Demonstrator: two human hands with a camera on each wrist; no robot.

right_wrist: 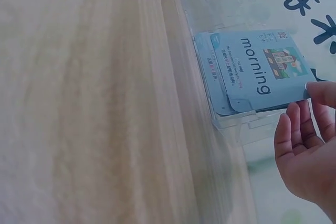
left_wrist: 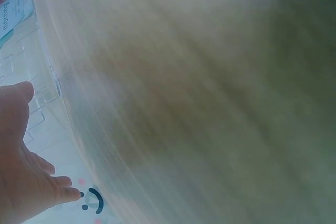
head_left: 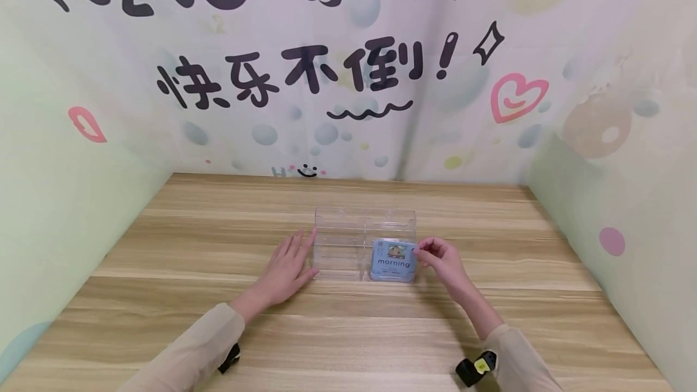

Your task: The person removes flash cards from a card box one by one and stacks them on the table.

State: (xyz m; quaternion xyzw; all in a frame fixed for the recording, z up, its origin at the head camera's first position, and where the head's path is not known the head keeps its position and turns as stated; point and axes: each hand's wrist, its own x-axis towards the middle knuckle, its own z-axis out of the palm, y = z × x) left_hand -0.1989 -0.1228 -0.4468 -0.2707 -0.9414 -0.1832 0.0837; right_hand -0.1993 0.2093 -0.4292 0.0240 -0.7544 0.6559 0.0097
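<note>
A clear plastic holder (head_left: 340, 259) with two side-by-side columns stands on the table. In its right column sits a small stack of blue word cards (right_wrist: 209, 72); the front card (head_left: 393, 262) reads "morning" under a picture of a building. My right hand (head_left: 443, 262) pinches that card at its upper right corner, thumb on the face and fingers behind, and the right wrist view shows it shifted from the card behind it. My left hand (head_left: 285, 268) lies with straight fingers along the holder's left side, thumb and a fingertip at its edge.
The wood-grain table (head_left: 348, 343) spreads around the holder. Behind it hangs a white printed cloth (head_left: 305, 132) with dark lettering, and pale walls (head_left: 615, 138) rise at both sides. Black straps (head_left: 475, 369) are on the wrists.
</note>
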